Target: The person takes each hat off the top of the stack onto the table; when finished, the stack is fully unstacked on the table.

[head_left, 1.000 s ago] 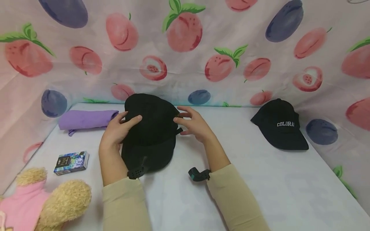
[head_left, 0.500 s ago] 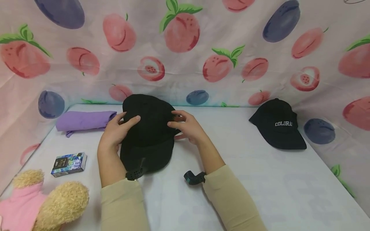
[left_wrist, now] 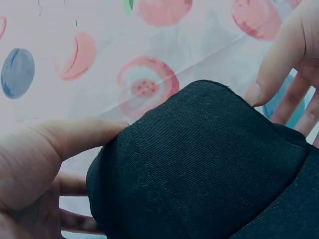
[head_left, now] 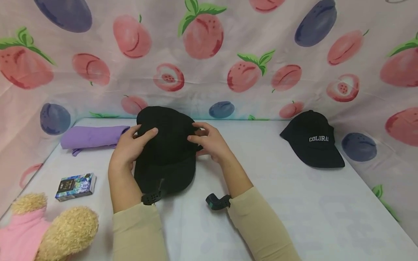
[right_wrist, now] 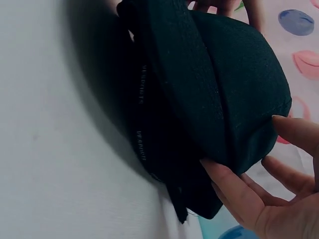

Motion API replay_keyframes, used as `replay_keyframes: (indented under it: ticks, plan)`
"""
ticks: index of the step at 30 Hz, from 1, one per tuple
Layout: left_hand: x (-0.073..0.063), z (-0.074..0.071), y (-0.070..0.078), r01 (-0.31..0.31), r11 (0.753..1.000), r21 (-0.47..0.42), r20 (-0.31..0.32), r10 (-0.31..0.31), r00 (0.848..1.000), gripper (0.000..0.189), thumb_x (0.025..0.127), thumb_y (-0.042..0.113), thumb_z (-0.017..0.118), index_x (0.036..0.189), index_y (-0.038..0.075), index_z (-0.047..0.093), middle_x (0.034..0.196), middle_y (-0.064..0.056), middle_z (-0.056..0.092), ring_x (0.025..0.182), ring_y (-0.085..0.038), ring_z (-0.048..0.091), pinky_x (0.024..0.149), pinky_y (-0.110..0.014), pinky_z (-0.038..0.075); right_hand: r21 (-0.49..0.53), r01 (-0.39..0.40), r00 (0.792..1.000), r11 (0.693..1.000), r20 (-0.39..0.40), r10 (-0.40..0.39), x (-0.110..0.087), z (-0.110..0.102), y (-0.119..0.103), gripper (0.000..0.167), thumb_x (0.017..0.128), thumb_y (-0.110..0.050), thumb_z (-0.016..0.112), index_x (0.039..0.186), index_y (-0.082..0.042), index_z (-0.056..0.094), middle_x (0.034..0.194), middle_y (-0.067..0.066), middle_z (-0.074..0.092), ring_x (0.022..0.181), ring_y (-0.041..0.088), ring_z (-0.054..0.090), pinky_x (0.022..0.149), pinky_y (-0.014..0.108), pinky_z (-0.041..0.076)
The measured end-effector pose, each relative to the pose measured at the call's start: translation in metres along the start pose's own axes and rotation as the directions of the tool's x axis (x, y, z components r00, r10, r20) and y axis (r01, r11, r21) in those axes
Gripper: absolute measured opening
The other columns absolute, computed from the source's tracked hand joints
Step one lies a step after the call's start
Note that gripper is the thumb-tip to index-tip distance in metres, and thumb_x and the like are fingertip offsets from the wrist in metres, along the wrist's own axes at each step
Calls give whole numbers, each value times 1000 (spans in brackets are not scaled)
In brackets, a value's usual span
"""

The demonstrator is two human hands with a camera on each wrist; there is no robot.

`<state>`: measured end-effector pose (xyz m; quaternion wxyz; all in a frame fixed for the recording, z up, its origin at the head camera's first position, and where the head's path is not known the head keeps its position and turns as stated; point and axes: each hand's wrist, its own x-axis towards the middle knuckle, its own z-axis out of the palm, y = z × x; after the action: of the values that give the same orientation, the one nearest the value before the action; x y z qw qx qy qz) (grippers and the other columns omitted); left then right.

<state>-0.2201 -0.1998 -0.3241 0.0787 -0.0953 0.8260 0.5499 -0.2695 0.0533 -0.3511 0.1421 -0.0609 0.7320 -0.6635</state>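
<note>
Both hands hold a plain black baseball cap (head_left: pixel 168 152), its brim (head_left: pixel 169 177) toward the person. My left hand (head_left: pixel 125 150) grips the cap's left side, thumb on the front of the crown and the other fingers behind. At the right side my right hand (head_left: pixel 213 143) pinches the fabric. In the right wrist view that hand (right_wrist: pixel 279 194) has fingers against the crown edge, near a dangling strap (right_wrist: pixel 177 201) and the inner band (right_wrist: pixel 141 139) with small lettering. The left wrist view shows the crown (left_wrist: pixel 199 159) between both thumbs.
A second black cap (head_left: pixel 315 141) with white lettering lies at the right. To the left are a folded purple cloth (head_left: pixel 93 137), a small blue patterned box (head_left: pixel 76 186) and a plush toy (head_left: pixel 29 228) in pink. A fruit-print curtain (head_left: pixel 202 87) closes off the white table's (head_left: pixel 261 224) back.
My right hand has moved left onto the cap's right side and now pinches it. My left hand keeps its grip, and the cap has stayed nearly in place.
</note>
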Motion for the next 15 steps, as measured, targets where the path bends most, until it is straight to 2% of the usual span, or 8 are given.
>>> replay_keyframes:
  ticks: [6,15]
  plan:
    - [-5,4,13,-12,1000,-8,-9,12,1000,99,94,68,59,168,20,13,173,-15,15,156,-41,25,123,-62,26,2,12,1000,1000,-28,-12,-6,-6,-10,55,95,-15,73,148,-20,56,144,15,54,123,37,64,83,50,63]
    - [-15,11,32,-30,999,-36,-46,28,999,99,94,66,61,168,18,15,171,-15,22,154,-39,30,123,-60,28,-31,55,997,998,-47,-56,-12,-15,-22,54,97,-18,73,148,-20,55,146,13,55,126,34,64,88,53,61]
